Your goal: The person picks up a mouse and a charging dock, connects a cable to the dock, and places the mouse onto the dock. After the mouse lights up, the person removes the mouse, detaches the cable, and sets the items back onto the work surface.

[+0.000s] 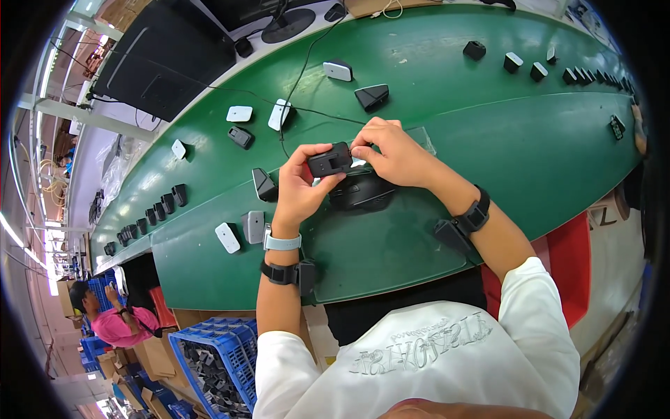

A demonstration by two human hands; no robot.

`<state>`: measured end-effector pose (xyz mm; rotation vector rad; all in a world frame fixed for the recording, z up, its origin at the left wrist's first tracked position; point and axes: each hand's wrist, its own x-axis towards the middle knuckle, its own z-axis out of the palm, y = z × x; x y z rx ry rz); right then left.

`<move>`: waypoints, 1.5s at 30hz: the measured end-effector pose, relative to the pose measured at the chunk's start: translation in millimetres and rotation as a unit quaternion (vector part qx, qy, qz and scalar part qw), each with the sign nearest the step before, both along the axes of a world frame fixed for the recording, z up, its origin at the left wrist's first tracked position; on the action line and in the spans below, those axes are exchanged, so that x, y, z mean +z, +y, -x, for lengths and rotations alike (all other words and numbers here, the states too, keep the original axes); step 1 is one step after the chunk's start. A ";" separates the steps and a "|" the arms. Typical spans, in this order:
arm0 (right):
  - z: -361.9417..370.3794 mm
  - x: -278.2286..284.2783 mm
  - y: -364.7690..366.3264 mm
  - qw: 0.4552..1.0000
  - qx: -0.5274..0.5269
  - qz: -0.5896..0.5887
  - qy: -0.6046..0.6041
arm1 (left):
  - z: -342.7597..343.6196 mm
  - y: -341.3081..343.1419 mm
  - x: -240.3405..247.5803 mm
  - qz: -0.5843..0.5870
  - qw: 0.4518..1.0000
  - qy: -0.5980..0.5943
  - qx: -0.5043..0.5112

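Note:
My left hand (301, 183) is closed round a small black plastic device (331, 161), thumb below and fingers above. At the device's right end my right hand (394, 152) pinches with thumb and forefinger. A thin black cable (307, 108) runs down across the table and reaches this hand; its end is hidden in the fingers. Just below both hands lies a rounded, glossy black object (361, 192) whose kind I cannot make out. A black wedge-shaped device with a pale face (264, 185) stands beside my left hand.
The green table (544, 160) carries more devices: a grey one (253, 227), a white-faced one (227, 238), a black wedge (372, 96), and rows at far left and right. A black monitor (167, 63) stands behind. A blue crate (216, 359) of black parts sits below left, near another person (125, 325).

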<state>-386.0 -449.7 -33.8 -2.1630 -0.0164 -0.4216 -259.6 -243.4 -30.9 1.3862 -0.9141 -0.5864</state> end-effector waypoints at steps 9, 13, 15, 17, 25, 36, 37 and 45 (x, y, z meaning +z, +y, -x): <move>13.5 11.3 3.8 0.989 0.116 0.073 -0.056 | -6.5 11.3 9.5 0.077 0.978 0.184 0.065; 12.1 13.7 7.5 0.972 0.170 0.164 0.005 | -15.1 26.5 -4.9 0.030 0.968 0.239 0.068; 11.0 10.9 5.1 0.972 0.161 0.173 0.018 | -11.3 17.7 -12.4 0.218 0.896 0.387 0.017; 11.3 3.9 1.4 0.994 0.112 0.010 0.004 | -11.4 17.8 -8.6 0.244 0.875 0.415 -0.044; 3.0 -14.1 13.4 0.926 0.049 -0.373 -0.029 | 12.2 5.6 -9.5 0.172 0.924 0.338 0.047; 9.4 -12.3 12.0 0.957 0.019 -0.274 -0.096 | 18.6 -5.7 -6.4 0.059 0.987 0.100 0.109; 11.3 -13.4 11.7 0.974 0.011 -0.195 -0.115 | 19.3 -7.5 -6.0 0.055 0.989 0.095 0.101; 14.3 -0.3 13.1 0.959 -0.001 0.017 -0.282 | 20.3 -4.2 -14.2 0.029 0.982 0.179 0.060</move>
